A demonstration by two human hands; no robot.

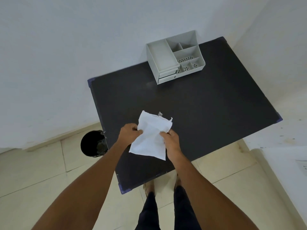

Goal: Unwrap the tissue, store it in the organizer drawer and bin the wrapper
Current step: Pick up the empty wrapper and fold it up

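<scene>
My left hand (129, 133) and right hand (171, 138) both pinch the white tissue (150, 138); a grey scrap behind it is hard to identify. Black table (207, 113), tiled floor.

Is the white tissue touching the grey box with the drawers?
Apart. The head view shows the tissue held near the front of the table by both hands, while the organizer sits at the far edge, with bare dark tabletop between them.

A black table (207, 110) stands against a pale wall (66, 55). Purple tape marks the table's corners (90, 82). Under and around the table lies a floor of cream tiles (41, 171). Past the table's right side, a white surface (285, 165) carries a sheet of paper (303, 166) at its edge.
</scene>
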